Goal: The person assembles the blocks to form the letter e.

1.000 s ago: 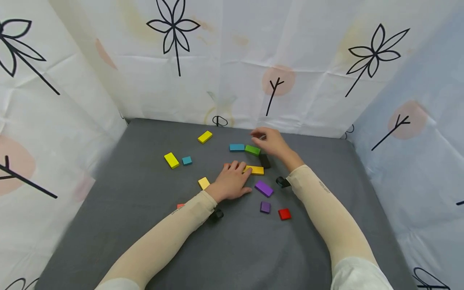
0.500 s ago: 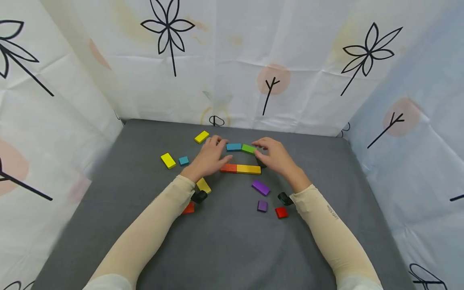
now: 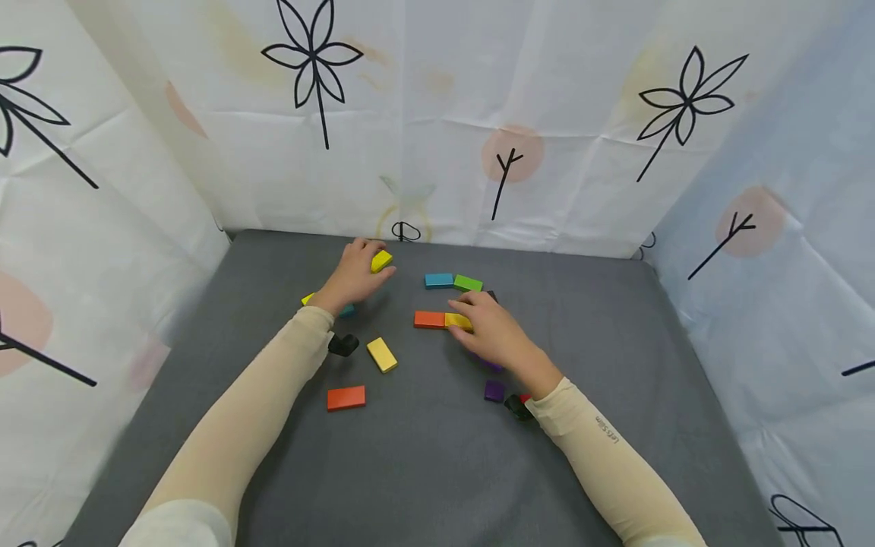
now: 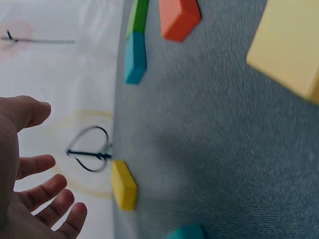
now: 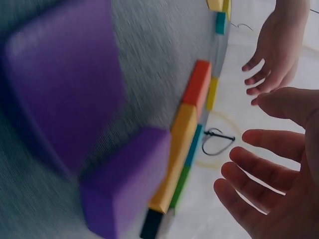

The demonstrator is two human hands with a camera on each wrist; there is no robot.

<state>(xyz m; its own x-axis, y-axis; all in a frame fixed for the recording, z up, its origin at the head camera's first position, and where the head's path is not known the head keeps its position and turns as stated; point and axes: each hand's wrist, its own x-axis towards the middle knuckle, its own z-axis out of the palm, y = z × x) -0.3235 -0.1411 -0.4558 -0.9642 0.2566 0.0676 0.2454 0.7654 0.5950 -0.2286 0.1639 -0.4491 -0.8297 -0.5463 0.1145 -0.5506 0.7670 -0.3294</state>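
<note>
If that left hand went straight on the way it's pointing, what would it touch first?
Probably the far yellow block, just ahead of the left hand, though the hand's height is hard to judge.

The left hand [image 3: 350, 279] reaches farther forward than the right hand [image 3: 495, 332], both with fingers [image 5: 261, 168] apart.

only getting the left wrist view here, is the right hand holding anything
Observer: No, in the right wrist view the right hand holds nothing.
operator: what's at the other end of the orange block cut off at the top of my view
Observer: An amber block, set end to end with it.
operator: and past the pale yellow block at my right edge
Observer: The head view shows a second orange block lying on the gray table there.
</note>
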